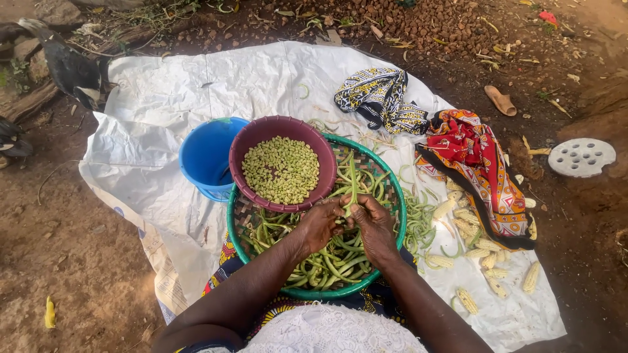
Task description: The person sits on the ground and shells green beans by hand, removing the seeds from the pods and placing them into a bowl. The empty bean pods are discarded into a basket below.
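A blue bucket (206, 157) stands left of a maroon bowl (261, 131) of shelled beans. Over the green basket (392, 196), the left hand (320, 223) and right hand (374, 222) together pinch one green bean pod (353, 186), apparently splitting it. Small corn cobs (468, 225) lie rightward.

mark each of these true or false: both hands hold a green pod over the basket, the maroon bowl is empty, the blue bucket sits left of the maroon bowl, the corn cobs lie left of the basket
1. Both hands, the left hand and right hand, hold a green pod over the green-rimmed basket. True.
2. The maroon bowl is empty. False: it is filled with pale green shelled beans.
3. The blue bucket sits left of the maroon bowl. True.
4. The corn cobs lie left of the basket. False: they lie to its right, on the white sheet beside a red patterned cloth.
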